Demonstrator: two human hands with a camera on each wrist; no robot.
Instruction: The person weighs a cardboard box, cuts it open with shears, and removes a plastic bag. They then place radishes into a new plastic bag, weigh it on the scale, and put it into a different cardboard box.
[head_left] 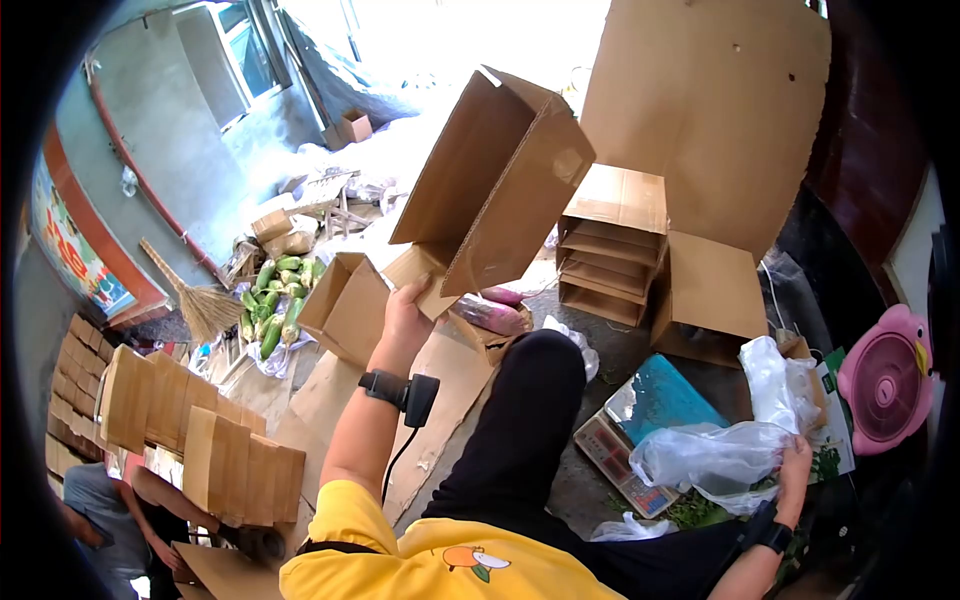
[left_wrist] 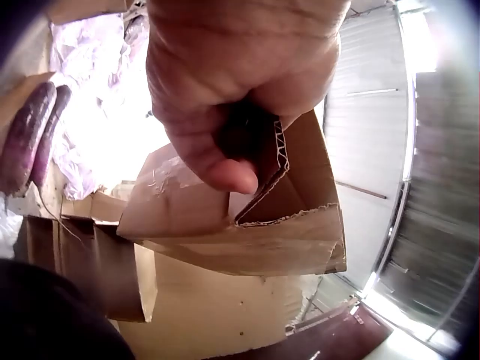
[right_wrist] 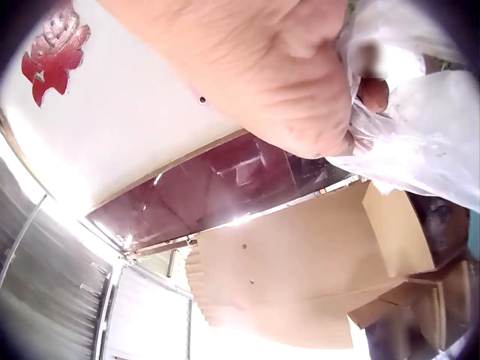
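My left hand grips an open cardboard box by a flap at its lower end and holds it up in front of me, tilted. In the left wrist view, the thumb and fingers of this hand close round the cut cardboard edge of the box. At the right side, my right hand pinches a crumpled clear plastic bag. The right wrist view has the bag bunched at the fingers, which are partly hidden by the hand.
Beneath the bag stands a digital scale with a blue top. Stacked boxes and a tall cardboard sheet are ahead. Green vegetables, purple eggplants and a pink fan lie around. Another person sits lower left.
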